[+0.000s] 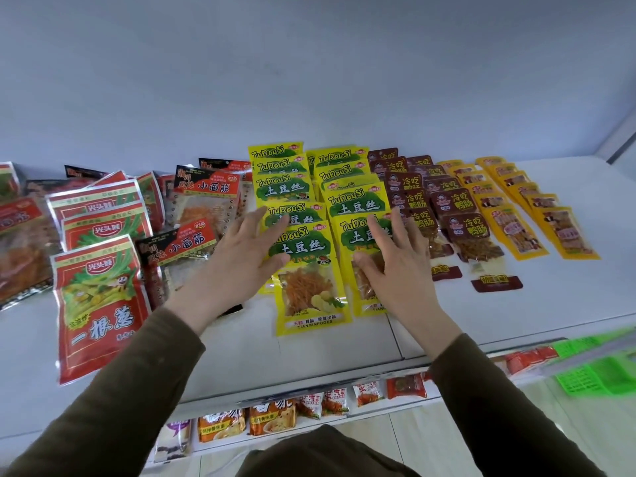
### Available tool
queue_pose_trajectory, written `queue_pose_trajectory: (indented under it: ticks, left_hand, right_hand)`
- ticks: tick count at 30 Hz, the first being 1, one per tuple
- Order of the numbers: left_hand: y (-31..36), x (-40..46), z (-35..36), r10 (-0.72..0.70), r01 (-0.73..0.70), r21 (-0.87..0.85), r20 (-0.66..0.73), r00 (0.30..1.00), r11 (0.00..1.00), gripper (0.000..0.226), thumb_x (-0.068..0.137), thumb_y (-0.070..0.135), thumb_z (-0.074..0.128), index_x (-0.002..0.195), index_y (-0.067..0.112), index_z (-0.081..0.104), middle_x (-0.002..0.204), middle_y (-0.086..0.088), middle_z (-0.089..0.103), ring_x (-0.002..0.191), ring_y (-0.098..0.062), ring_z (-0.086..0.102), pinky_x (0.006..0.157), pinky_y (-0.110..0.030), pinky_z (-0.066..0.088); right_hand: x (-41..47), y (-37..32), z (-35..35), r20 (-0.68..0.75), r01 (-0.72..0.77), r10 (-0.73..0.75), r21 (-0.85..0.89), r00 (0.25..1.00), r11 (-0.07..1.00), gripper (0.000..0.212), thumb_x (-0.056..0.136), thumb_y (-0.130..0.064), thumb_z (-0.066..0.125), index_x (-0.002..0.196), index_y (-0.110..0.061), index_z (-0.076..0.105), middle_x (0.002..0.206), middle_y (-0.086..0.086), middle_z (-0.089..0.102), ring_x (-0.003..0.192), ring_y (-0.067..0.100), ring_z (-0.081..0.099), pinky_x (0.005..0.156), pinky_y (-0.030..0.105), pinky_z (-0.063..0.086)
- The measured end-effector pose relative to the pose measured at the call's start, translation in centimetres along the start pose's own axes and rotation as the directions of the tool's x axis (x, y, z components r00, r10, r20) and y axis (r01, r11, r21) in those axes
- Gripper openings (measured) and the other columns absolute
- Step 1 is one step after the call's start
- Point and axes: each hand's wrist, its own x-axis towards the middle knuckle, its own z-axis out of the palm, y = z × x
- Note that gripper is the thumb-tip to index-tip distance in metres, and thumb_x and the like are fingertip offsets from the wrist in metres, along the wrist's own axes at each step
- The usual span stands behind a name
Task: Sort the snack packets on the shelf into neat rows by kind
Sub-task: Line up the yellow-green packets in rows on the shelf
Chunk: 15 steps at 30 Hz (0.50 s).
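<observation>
Resting spread fingers, both hands (241,259) (395,266) seemingly touch yellow packets (309,290) on the shelf (516,304).

Both arms are reaching forward in olive sleeves; the left hand (241,249) and right hand (392,256) are lying palm-down, fingers straight and spread.
</observation>
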Motion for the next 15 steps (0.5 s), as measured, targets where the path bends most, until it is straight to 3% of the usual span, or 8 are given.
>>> queue_pose_trajectory:
  ticks: [2,4,7,10,12,15]
  left_hand:
    - [0.4,-1.6,0.3,-0.081,0.043,-0.303,-0.113,0.99,0.952,0.065,0.106,0.042,0.045,0.163,0.036,0.014,0.172,0.003,0.001,0.159,-0.02,-0.003,0.126,-0.046,0.005]
    - [1.0,-3.3,1.0,-0.199,0.102,-0.562,-0.114,0.973,0.821,0.065,0.107,0.04,0.046,0.163,0.039,0.014,0.171,0.016,0.001,0.156,-0.005,-0.003,0.127,-0.041,0.004]
    - [2.2,-5.3,2.2,-0.286,0.175,-0.79,-0.001,0.958,0.588,0.066,0.107,0.034,0.048,0.163,0.039,0.012,0.167,0.025,0.005,0.154,0.003,0.003,0.129,-0.041,0.008]
    - [3.4,-5.8,2.8,-0.309,0.19,-0.909,0.072,0.948,0.372,0.069,0.108,0.018,0.048,0.164,0.032,0.01,0.168,0.02,0.011,0.147,0.008,0.016,0.122,-0.022,0.017]
    - [3.6,-5.7,3.1,-0.318,0.212,-0.921,0.104,0.942,0.328,0.071,0.107,0.011,0.048,0.164,0.028,0.009,0.166,0.02,0.014,0.137,0.016,0.023,0.11,-0.011,0.024]
    - [3.3,-5.4,3.5,-0.309,0.231,-0.928,0.137,0.941,0.292,0.072,0.107,0.009,0.048,0.164,0.028,0.009,0.156,0.029,0.024,0.111,0.035,0.039,0.091,0.001,0.033]
  right_hand:
    - [-1.1,-1.2,-0.5,-0.111,0.071,-0.062,0.076,0.992,0.995,0.057,0.102,-0.045,0.05,0.155,-0.029,0.036,0.168,0.005,0.013,0.155,0.03,0.007,0.123,0.055,0.019]
    - [-2.6,-2.8,-0.5,-0.156,0.188,-0.167,0.128,0.974,0.974,0.054,0.101,-0.04,0.048,0.152,-0.024,0.042,0.166,0.004,0.022,0.153,0.029,0.015,0.122,0.046,0.02]
    - [-4.7,-5.1,0.7,-0.005,0.364,-0.364,0.074,0.931,0.929,0.061,0.1,-0.049,0.041,0.155,-0.022,0.037,0.167,0.002,0.018,0.155,0.025,0.01,0.12,0.037,0.014]
    - [-5.6,-6.3,2.3,0.1,0.391,-0.395,0.057,0.913,0.918,0.065,0.101,-0.05,0.048,0.155,-0.017,0.037,0.168,0.004,0.017,0.156,0.023,0.005,0.123,0.036,0.018]
    - [-5.8,-6.7,2.8,0.107,0.374,-0.376,0.041,0.92,0.926,0.065,0.1,-0.047,0.053,0.154,-0.012,0.04,0.165,0.009,0.024,0.155,0.027,0.011,0.124,0.037,0.019]
    - [-5.9,-7.0,3.0,0.108,0.35,-0.355,0.064,0.928,0.934,0.066,0.1,-0.049,0.044,0.152,-0.008,0.042,0.163,0.012,0.029,0.154,0.03,0.018,0.125,0.04,0.02]
